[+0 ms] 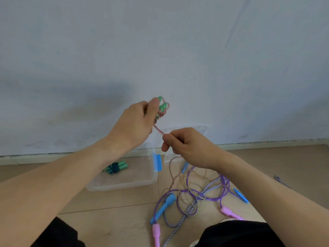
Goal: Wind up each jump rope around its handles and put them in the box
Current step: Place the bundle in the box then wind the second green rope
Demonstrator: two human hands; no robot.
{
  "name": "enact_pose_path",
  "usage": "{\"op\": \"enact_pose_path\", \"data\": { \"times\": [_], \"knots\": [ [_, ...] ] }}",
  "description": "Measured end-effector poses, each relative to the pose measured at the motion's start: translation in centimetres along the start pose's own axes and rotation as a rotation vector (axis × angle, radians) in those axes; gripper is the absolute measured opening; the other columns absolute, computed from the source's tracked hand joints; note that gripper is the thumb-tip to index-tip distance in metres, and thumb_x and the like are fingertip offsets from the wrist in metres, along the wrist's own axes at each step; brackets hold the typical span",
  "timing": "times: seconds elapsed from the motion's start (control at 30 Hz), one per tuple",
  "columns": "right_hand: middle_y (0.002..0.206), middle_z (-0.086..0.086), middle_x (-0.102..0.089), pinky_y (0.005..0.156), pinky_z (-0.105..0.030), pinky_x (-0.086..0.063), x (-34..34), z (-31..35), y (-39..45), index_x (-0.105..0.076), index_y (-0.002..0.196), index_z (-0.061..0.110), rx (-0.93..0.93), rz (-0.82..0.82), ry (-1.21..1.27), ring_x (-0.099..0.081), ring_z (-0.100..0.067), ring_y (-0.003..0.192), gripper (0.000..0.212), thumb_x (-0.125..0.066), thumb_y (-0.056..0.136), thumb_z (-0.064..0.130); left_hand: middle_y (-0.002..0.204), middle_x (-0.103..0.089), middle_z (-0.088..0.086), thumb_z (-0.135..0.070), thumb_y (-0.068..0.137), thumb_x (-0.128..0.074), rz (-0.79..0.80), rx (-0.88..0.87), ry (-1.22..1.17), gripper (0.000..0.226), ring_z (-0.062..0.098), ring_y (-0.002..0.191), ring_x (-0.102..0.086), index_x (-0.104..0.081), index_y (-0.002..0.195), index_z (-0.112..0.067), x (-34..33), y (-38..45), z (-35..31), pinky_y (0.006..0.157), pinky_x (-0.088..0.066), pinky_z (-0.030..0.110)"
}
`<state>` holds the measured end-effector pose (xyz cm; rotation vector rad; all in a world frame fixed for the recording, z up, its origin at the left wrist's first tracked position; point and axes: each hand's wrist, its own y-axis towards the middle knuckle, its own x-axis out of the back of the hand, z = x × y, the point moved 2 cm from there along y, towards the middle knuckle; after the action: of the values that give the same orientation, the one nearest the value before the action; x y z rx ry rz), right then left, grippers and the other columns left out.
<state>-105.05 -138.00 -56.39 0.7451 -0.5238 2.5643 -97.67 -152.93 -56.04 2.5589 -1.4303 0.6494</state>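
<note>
Wooden floor [124,202] at lower frame carries a clear box [122,182]. At centre, the left hand [135,120] grips green handles [162,106]; the right hand [185,145] pinches their pink rope [159,129].

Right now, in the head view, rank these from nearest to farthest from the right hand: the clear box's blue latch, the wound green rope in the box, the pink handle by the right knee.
From the right hand:
1. Blue latch, just below-left, on the clear box wall.
2. Wound green rope, farther left, inside the box.
3. Pink handle, lower right on the floor.
</note>
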Motion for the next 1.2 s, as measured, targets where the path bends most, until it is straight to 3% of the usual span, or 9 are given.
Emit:
{"op": "enact_pose_path", "data": {
  "times": [0.27,0.33,0.4,0.47,0.6,0.73,0.83,1.03,1.2],
  "knots": [
    [0.054,-0.011,-0.051,0.050,-0.021,-0.033,0.1,0.2,-0.9,-0.071,0.075,0.012,0.123,-0.053,-0.098,-0.038,-0.008,0.049,0.025,-0.063,0.094,0.026,0.083,-0.063,0.010,-0.043,0.105,-0.028,0.379,-0.094,0.623,0.045,0.025,0.077,-0.060,-0.043,0.066,-0.027,-1.7,-0.8,0.2,0.080,-0.050,0.045],
    [0.057,-0.008,-0.062,0.051,-0.020,-0.037,0.6,0.2,-1.0,-0.072,0.072,0.013,0.143,-0.134,-0.114,-0.043,-0.006,0.049,0.021,-0.074,0.085,0.029,0.084,-0.066,0.010,-0.050,0.104,-0.023,0.538,0.017,0.624,0.051,0.024,0.068,-0.058,-0.048,0.066,-0.026,-2.1,-1.2,1.1,0.074,-0.053,0.042],
    [0.060,-0.009,-0.067,0.054,-0.029,-0.044,1.4,0.3,-1.2,-0.073,0.071,0.013,0.147,-0.213,-0.055,-0.051,-0.015,0.052,0.021,-0.084,0.075,0.031,0.077,-0.062,0.004,-0.068,0.096,-0.009,0.740,0.244,0.435,0.073,0.019,0.052,-0.047,-0.060,0.074,-0.020,-2.5,-1.8,2.0,0.047,-0.045,0.029],
    [0.063,-0.005,-0.071,0.057,-0.032,-0.049,2.2,0.4,-1.3,-0.074,0.070,0.011,0.158,-0.247,0.013,-0.061,-0.021,0.056,0.023,-0.089,0.067,0.029,0.067,-0.054,0.001,-0.082,0.079,0.008,0.962,0.407,0.147,0.102,0.015,0.045,-0.034,-0.063,0.090,-0.009,-3.2,-2.3,2.1,0.040,-0.027,0.017],
    [0.062,-0.016,-0.068,0.054,-0.027,-0.043,3.4,-0.2,-1.2,-0.072,0.069,0.003,0.194,-0.258,0.208,-0.054,-0.016,0.055,0.036,-0.085,0.064,0.037,0.049,-0.045,-0.006,-0.083,0.072,0.016,1.258,0.334,-0.353,0.116,0.006,0.037,-0.029,-0.060,0.102,0.000,-3.2,-3.5,-1.2,0.039,-0.016,0.018],
    [0.064,-0.016,-0.064,0.052,-0.022,-0.045,3.7,-1.8,-0.5,-0.068,0.073,-0.001,0.176,-0.188,0.326,-0.056,-0.015,0.059,0.014,-0.078,0.079,0.006,0.061,-0.040,0.008,-0.065,0.093,-0.024,0.980,0.266,-0.513,0.074,0.011,0.043,-0.027,-0.067,0.090,-0.005,-3.0,-3.5,-1.7,0.039,-0.017,0.015],
    [0.063,-0.008,-0.062,0.053,-0.016,-0.043,3.0,-2.5,-0.1,-0.066,0.081,-0.006,0.148,-0.116,0.303,-0.053,-0.008,0.054,0.011,-0.061,0.083,-0.016,0.060,-0.035,0.009,-0.058,0.098,-0.029,0.793,0.281,-0.445,0.071,0.016,0.047,-0.022,-0.065,0.097,0.003,-2.9,-2.8,-0.5,0.040,-0.016,0.021],
    [0.057,-0.002,-0.059,0.046,-0.017,-0.033,2.6,-2.4,0.2,-0.069,0.087,0.006,0.084,-0.171,0.254,-0.037,-0.010,0.045,0.019,-0.056,0.098,0.012,0.054,-0.039,0.004,-0.059,0.100,-0.030,0.565,0.368,-0.524,0.056,0.013,0.040,-0.024,-0.064,0.100,-0.014,-3.0,-2.0,-0.4,0.041,-0.015,0.019],
    [0.054,0.001,-0.050,0.050,-0.014,-0.033,2.3,-2.7,0.0,-0.074,0.096,0.012,0.031,-0.044,0.130,-0.035,-0.009,0.047,0.026,-0.052,0.101,0.026,0.051,-0.040,0.004,-0.051,0.104,-0.026,0.166,0.318,-0.722,0.051,0.013,0.036,-0.026,-0.063,0.105,-0.016,-1.2,-0.1,-0.5,0.041,-0.014,0.018]
  ]
}}
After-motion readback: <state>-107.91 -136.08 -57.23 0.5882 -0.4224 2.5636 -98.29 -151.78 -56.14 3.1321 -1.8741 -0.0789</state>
